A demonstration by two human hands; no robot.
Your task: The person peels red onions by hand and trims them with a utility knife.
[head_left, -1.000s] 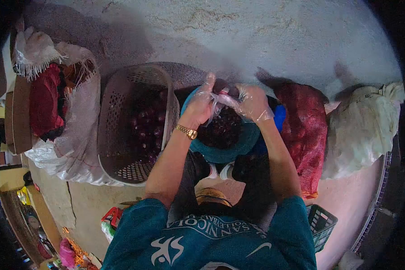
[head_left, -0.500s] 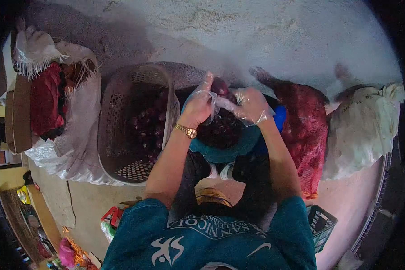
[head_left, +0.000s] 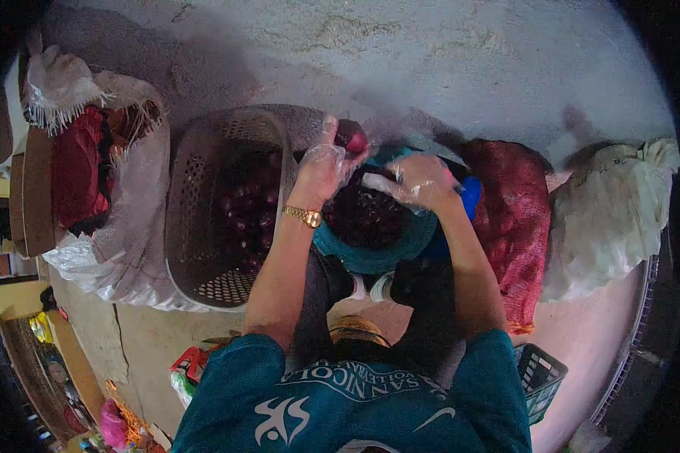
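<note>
My left hand (head_left: pixel 325 170), in a clear plastic glove, grips a red onion (head_left: pixel 351 136) above the left side of a teal basin (head_left: pixel 369 260). Dark purple-red onion skins (head_left: pixel 366 223) fill the basin. Over its right side hovers my right hand (head_left: pixel 421 180), gloved too, its thumb stretched leftward apart from the other fingers. I see nothing held in it, though its palm side is hidden. Left of the basin stands a large perforated basket (head_left: pixel 185 226) with many red onions (head_left: pixel 249 211) inside.
A red mesh sack (head_left: pixel 510 226) and a whitish sack (head_left: pixel 612 226) stand at the right, along the wall. At the left is an open woven sack (head_left: pixel 140 204) with red mesh in it. A small dark green crate (head_left: pixel 540 381) sits near my right side.
My hands have drawn apart. The left moved slightly left with the onion, which now shows clearly; the right came away from it and lowered slightly over the basin.
</note>
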